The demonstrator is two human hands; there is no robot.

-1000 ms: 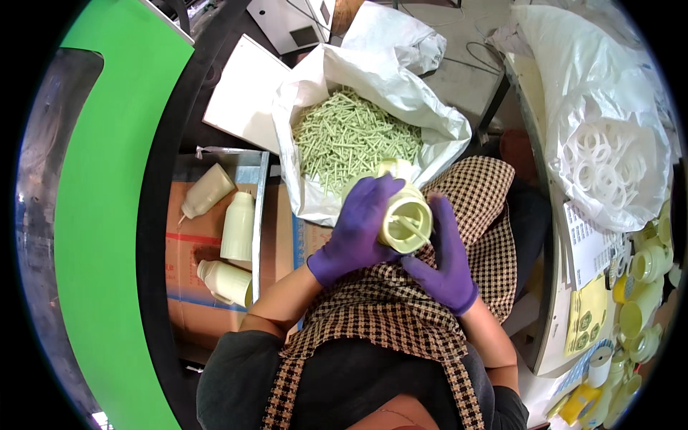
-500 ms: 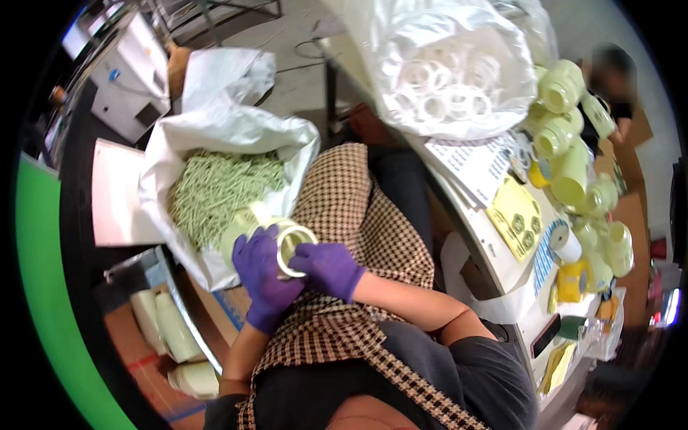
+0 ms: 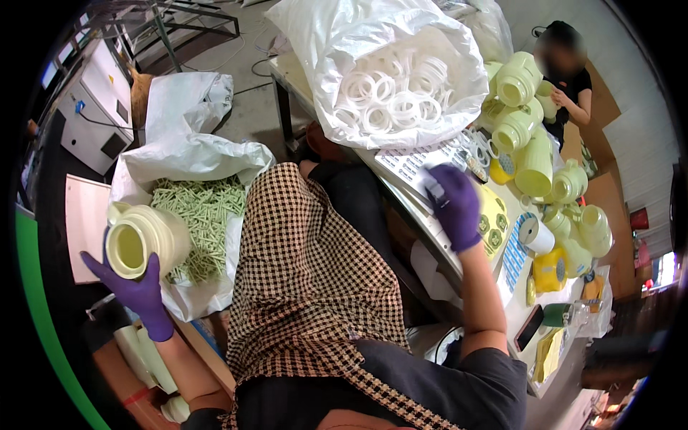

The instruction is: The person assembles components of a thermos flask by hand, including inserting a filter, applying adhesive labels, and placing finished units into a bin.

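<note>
A pale green plastic jug body (image 3: 168, 236), with a wide round mouth and a spout-like lip, is held at the left over the white sack. My left hand (image 3: 140, 283), in a purple glove, grips it from below and around its mouth. My right hand (image 3: 459, 208), also gloved in purple, hangs over the table's near edge beside printed sheets (image 3: 408, 168) and a yellow sticker sheet (image 3: 494, 222). Its fingertips are blurred. A small greyish patch shows at them, too smeared to name. Loose white rings (image 3: 480, 147) lie just beyond that hand.
The open white sack (image 3: 193, 147) holds many thin pale green pieces (image 3: 204, 215). A large white bag (image 3: 315, 86) of white rings stands on the table. Several jug bodies (image 3: 534, 168) crowd the right side, near a phone (image 3: 529, 327). A co-worker (image 3: 573, 93) stands behind them.
My hands have parted. The left has carried the jug body left, away from my lap; the right has left its mouth and moved right to the table. The view has shifted too.
</note>
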